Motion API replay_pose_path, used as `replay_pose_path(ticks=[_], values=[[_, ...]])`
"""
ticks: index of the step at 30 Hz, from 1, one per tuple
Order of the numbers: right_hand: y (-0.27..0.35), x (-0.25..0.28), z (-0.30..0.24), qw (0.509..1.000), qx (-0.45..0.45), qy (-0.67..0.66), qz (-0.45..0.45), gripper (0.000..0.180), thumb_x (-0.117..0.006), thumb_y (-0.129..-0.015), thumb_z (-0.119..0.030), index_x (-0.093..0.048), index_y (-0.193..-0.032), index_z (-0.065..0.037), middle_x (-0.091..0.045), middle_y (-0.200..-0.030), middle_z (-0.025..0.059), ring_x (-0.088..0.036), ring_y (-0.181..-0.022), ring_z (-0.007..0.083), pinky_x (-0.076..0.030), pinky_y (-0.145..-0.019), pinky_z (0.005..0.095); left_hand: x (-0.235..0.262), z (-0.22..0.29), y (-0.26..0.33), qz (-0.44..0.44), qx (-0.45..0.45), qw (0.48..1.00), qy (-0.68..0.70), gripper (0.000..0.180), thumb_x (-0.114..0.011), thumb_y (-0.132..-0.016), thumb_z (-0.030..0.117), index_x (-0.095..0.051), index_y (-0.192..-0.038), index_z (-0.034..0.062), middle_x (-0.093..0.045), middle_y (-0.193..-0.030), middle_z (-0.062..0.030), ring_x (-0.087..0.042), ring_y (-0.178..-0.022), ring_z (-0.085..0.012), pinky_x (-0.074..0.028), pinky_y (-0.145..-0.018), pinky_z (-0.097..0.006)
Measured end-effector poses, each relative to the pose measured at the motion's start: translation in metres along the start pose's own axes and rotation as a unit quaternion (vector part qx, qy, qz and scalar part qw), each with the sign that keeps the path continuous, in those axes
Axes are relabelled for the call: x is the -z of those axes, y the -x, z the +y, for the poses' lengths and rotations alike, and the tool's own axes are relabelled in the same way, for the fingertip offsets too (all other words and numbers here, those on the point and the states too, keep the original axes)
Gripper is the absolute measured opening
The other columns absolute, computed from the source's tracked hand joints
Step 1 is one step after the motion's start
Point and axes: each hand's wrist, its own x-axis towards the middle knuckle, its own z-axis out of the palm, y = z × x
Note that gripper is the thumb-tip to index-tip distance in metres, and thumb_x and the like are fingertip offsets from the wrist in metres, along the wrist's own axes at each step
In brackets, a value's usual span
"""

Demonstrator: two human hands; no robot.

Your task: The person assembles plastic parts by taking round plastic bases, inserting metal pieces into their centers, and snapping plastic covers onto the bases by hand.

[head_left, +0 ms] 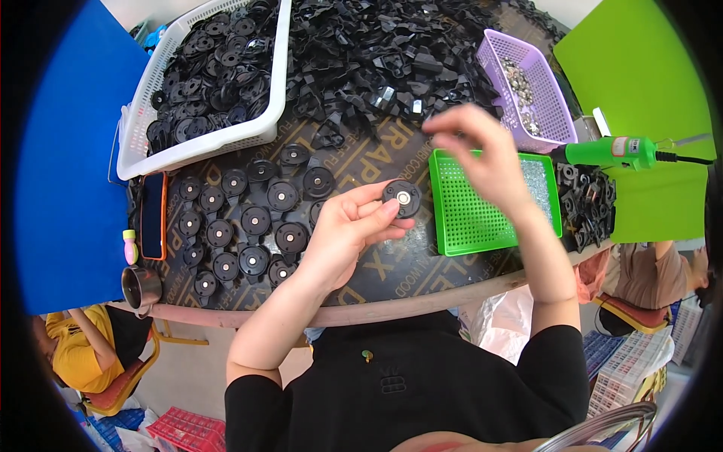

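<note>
Between the thumb and fingers of my left hand (343, 233) is a round black plastic disc (407, 212) with a silvery metal piece at its centre. My right hand (482, 154), smeared by motion, hovers over the far left part of a green perforated tray (459, 226). Its fingers point left, toward a heap of black plastic parts (376, 60), and whether they hold anything is unclear. Small clear or silvery pieces (536, 181) lie along the tray's right side. Left of my left hand, several similar black discs (256, 221) with metal centres lie in loose rows on the table.
A white basket (280, 68) full of black discs stands at the far left, a purple basket (553, 90) with metal pieces at the far right. A green power tool (610, 153), orange-edged phone (154, 218) and metal cup (141, 290) lie around. Blue and green panels flank the table; two people sit beyond.
</note>
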Motion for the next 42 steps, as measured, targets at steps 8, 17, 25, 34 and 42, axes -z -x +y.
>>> replay_pose_path(ticks=[8, 17, 25, 34, 42], values=[[-0.052, 0.021, 0.064, 0.96, 0.068, 0.225, -0.155, 0.025, -0.065, -0.07, 0.001, -0.064, -0.095, -0.004, -0.059, -0.093, 0.0095, -0.056, -0.095, 0.0273, -0.045, -0.084, 0.0339, -0.002, -0.002, -0.001, 0.004, 0.004, 0.999, -0.043, 0.032, -0.054, -0.09, 0.016, -0.053, -0.115, -0.0038, -0.063, -0.103, -0.0113, -0.063, -0.092, -0.0194, -0.053, -0.077, -0.028], [-0.031, 0.037, 0.034, 0.942, -0.217, -0.241, -0.088, 0.039, -0.064, -0.074, 0.005, -0.058, -0.113, 0.002, -0.063, -0.102, 0.0093, -0.061, -0.091, 0.0162, -0.05, -0.083, 0.029, 0.0, 0.001, 0.001, -0.018, 0.002, 1.0, 0.021, 0.037, -0.044, -0.095, 0.022, -0.048, -0.121, -0.004, -0.061, -0.108, -0.0122, -0.061, -0.099, -0.0226, -0.047, -0.088, -0.034], [0.036, -0.008, -0.009, 0.931, -0.134, -0.337, -0.043, 0.031, -0.07, -0.068, 0.007, -0.067, -0.098, -0.001, -0.057, -0.09, 0.0031, -0.056, -0.074, 0.0093, -0.048, -0.068, 0.022, 0.001, 0.0, 0.002, -0.017, 0.025, 0.999, 0.044, 0.036, -0.043, -0.095, 0.023, -0.049, -0.121, -0.0013, -0.061, -0.108, -0.0105, -0.061, -0.098, -0.022, -0.049, -0.084, -0.034], [0.049, -0.029, -0.011, 0.955, -0.129, -0.268, -0.017, 0.027, -0.071, -0.069, 0.004, -0.068, -0.095, -0.004, -0.052, -0.095, 0.0039, -0.056, -0.075, 0.0115, -0.049, -0.066, 0.0222, -0.002, 0.002, 0.003, -0.026, 0.035, 0.995, 0.092, 0.036, -0.038, -0.096, 0.023, -0.049, -0.115, -0.005, -0.06, -0.107, -0.0184, -0.061, -0.098, -0.0293, -0.055, -0.079, -0.038], [0.05, -0.025, -0.016, 0.969, -0.128, -0.212, -0.01, 0.026, -0.073, -0.068, 0.0, -0.067, -0.092, -0.004, -0.055, -0.096, 0.0077, -0.058, -0.083, 0.0163, -0.05, -0.072, 0.0272, -0.001, 0.004, 0.002, -0.024, 0.032, 0.996, 0.081, 0.036, -0.042, -0.095, 0.026, -0.051, -0.113, -0.004, -0.061, -0.107, -0.0172, -0.062, -0.096, -0.0261, -0.056, -0.075, -0.036]])
